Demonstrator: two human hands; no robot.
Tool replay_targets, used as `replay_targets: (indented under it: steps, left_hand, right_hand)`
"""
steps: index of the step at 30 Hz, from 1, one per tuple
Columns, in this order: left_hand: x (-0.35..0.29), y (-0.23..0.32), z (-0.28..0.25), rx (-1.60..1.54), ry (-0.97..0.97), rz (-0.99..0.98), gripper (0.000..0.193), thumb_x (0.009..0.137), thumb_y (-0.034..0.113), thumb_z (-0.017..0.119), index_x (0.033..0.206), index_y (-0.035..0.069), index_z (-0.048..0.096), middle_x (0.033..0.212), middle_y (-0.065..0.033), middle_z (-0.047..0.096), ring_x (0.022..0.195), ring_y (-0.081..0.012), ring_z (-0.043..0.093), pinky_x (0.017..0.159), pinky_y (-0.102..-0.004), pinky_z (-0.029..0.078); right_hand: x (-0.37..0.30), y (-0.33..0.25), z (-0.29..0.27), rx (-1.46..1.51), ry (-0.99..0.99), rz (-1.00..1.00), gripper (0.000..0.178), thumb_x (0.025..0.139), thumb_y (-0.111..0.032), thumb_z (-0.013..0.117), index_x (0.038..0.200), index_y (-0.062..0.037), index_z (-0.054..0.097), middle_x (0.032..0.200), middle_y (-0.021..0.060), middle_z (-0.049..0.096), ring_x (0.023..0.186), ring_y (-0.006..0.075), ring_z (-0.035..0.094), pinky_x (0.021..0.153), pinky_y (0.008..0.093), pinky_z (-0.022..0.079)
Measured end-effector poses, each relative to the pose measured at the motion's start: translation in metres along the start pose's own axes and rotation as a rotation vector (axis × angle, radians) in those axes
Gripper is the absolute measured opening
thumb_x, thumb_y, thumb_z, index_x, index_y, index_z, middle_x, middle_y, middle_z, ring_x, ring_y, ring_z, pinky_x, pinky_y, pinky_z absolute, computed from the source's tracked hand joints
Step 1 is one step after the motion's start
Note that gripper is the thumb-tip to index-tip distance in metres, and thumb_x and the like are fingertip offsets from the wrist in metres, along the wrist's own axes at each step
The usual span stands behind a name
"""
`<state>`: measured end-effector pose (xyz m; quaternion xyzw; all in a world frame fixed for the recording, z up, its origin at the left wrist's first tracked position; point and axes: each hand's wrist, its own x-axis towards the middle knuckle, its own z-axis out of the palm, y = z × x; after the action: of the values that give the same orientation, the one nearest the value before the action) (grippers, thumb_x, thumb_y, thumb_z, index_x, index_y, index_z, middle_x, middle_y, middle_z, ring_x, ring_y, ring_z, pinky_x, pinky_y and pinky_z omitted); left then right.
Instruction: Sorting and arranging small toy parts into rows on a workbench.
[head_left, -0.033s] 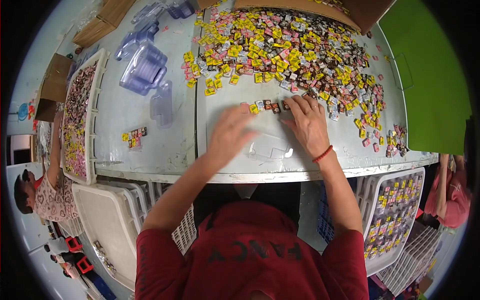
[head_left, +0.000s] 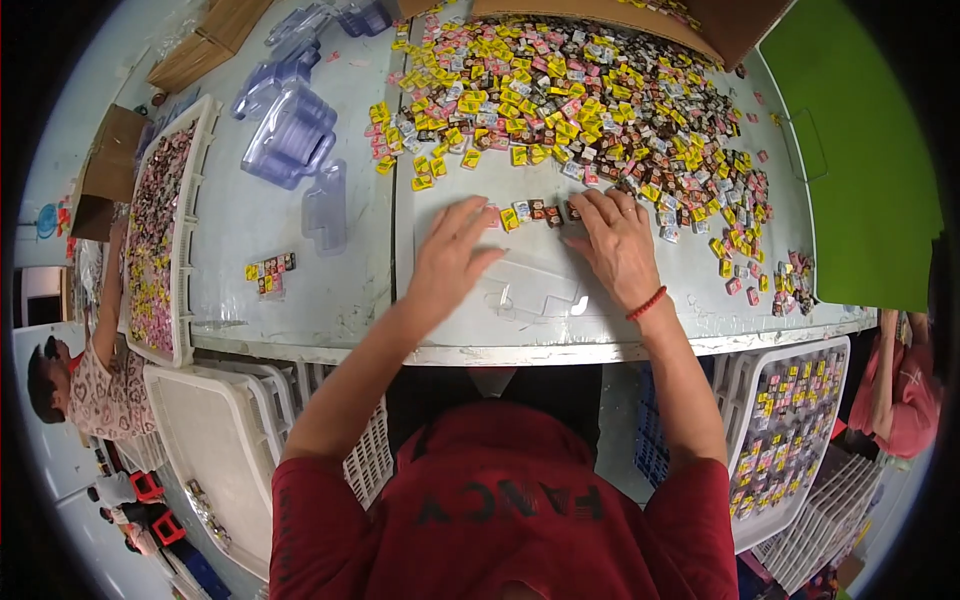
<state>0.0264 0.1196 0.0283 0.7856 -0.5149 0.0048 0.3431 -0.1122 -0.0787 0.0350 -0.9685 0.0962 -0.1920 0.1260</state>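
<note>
A short row of small printed blocks in pink, yellow, white and brown (head_left: 537,209) lies on the table between my hands. My left hand (head_left: 455,255) is at the row's left end, its fingers stretched and thumb apart, the fingertips beside a pink block (head_left: 493,217). At the right end my right hand (head_left: 615,245) rests with bent fingers, its fingertips against a dark brown block (head_left: 573,211) and its thumb spread away. A clear plastic tray (head_left: 530,298) with shaped hollows lies just in front of me, below the row.
A large heap of mixed blocks (head_left: 560,95) spreads across the far table. Clear plastic trays (head_left: 288,140) are stacked at left, near a small group of blocks (head_left: 270,272). Crates (head_left: 205,440) stand below the table edge. Other people (head_left: 95,390) work on both sides.
My left hand has shifted slightly left and is sharper now, its fingers more clearly spread. The right hand stays in place at the row's end.
</note>
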Motion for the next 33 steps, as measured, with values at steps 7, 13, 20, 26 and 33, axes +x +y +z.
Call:
replay_targets:
  steps: [7, 13, 20, 26, 33]
  left_hand:
    - [0.017, -0.023, 0.006, -0.089, -0.135, 0.079, 0.039, 0.076, 0.008, 0.070, 0.113, 0.002, 0.057, 0.112, -0.0128, 0.057, 0.101, -0.0320, 0.053, 0.088, -0.0388, 0.045]
    - [0.024, -0.021, 0.014, -0.061, -0.098, 0.105, 0.039, 0.075, 0.010, 0.071, 0.111, 0.003, 0.058, 0.105, -0.0112, 0.058, 0.096, -0.0304, 0.054, 0.085, -0.0381, 0.046]
    - [0.033, -0.027, 0.019, -0.060, -0.142, 0.109, 0.041, 0.075, 0.011, 0.071, 0.112, 0.003, 0.058, 0.105, -0.0106, 0.058, 0.097, -0.0292, 0.054, 0.084, -0.0368, 0.046]
    - [0.035, -0.025, 0.024, -0.068, -0.082, 0.170, 0.042, 0.075, 0.012, 0.071, 0.114, 0.003, 0.057, 0.108, -0.0109, 0.060, 0.099, -0.0294, 0.055, 0.087, -0.0362, 0.047]
    - [0.043, -0.033, 0.031, -0.104, -0.170, 0.106, 0.042, 0.076, 0.012, 0.071, 0.115, 0.004, 0.057, 0.107, -0.0123, 0.062, 0.099, -0.0297, 0.056, 0.086, -0.0372, 0.047]
  right_hand:
    - [0.007, 0.016, 0.019, -0.013, -0.036, -0.090, 0.042, 0.074, -0.016, 0.073, 0.114, -0.0080, 0.061, 0.107, 0.0062, 0.062, 0.097, 0.0235, 0.056, 0.085, 0.0366, 0.041]
    - [0.008, 0.005, 0.019, 0.060, -0.022, -0.037, 0.039, 0.074, -0.016, 0.073, 0.111, -0.0078, 0.062, 0.103, 0.0068, 0.063, 0.092, 0.0241, 0.058, 0.082, 0.0364, 0.041]
    - [0.014, 0.010, 0.021, 0.033, -0.046, -0.077, 0.040, 0.075, -0.016, 0.072, 0.112, -0.0079, 0.061, 0.099, 0.0072, 0.062, 0.092, 0.0240, 0.058, 0.080, 0.0365, 0.041]
    - [0.019, 0.005, 0.020, 0.030, -0.082, -0.079, 0.044, 0.077, -0.018, 0.070, 0.119, -0.0092, 0.057, 0.100, 0.0074, 0.060, 0.092, 0.0238, 0.059, 0.079, 0.0356, 0.043]
    - [0.036, 0.010, 0.028, 0.082, -0.254, -0.032, 0.040, 0.082, -0.016, 0.065, 0.120, -0.0074, 0.054, 0.104, 0.0126, 0.059, 0.087, 0.0325, 0.063, 0.072, 0.0406, 0.053]
